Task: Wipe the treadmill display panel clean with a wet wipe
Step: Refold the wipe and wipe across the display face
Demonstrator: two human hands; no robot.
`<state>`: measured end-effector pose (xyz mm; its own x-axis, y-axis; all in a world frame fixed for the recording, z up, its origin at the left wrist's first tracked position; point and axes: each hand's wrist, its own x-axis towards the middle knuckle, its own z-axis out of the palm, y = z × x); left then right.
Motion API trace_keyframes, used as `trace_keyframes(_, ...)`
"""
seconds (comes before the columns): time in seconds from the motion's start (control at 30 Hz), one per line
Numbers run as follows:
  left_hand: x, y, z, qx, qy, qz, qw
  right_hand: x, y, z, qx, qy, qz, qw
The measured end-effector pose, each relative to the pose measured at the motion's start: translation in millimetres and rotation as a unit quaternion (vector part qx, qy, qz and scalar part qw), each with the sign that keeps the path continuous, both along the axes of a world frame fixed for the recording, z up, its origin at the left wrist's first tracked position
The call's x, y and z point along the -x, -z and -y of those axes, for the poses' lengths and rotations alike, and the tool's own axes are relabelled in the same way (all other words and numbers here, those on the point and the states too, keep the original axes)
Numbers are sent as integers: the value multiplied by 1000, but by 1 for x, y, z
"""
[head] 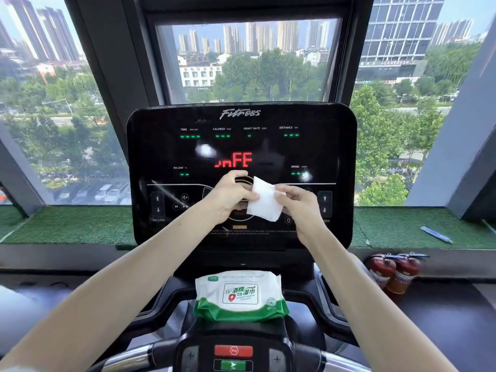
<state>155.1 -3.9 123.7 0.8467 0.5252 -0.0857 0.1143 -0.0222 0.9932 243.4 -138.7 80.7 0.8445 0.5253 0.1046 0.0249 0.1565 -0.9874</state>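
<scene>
Tall windows (pixel 67 103) onto daylit towers and trees, green turf sill (pixel 402 226), fire extinguishers (pixel 394 272)

The wipe (pixel 264 202) sits in front of the lower middle of the display panel (pixel 161 151), held by the left hand (pixel 230 194) on its left and the right hand (pixel 298 205) on its right. A pack of wipes (pixel 240 294) lies below the panel. Fire extinguishers (pixel 394 272) stand at the right.

"Fitness", "SPEED" on display panel (pixel 150 146)

Arms outstretched, left hand (pixel 231 196) and right hand (pixel 298 208), fingers (pixel 282 189) on wet wipe (pixel 264 204).
</scene>
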Motion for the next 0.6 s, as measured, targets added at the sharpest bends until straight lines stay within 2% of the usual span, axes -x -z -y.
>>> trace_keyframes(0.23, 3, 4, -1, -123, -22, 81, 989, 7, 8, -4, 99, -10, 126, 987)
trace_keyframes(0.33, 9, 4, -4, -149, -31, 119, 981, 9, 8, -11, 130, -37, 122, 983)
trace_keyframes(0.43, 15, 7, -11, -165, -76, 109, 977, 22, 3, -20, 86, -53, 86, 991)
trace_keyframes(0.53, 26, 17, -19, -96, -44, 31, 994, 34, -1, -29, 42, -63, 54, 996)
trace_keyframes(0.6, 34, 25, -22, -14, -52, 34, 998, 39, -1, -36, 36, -92, 41, 994)
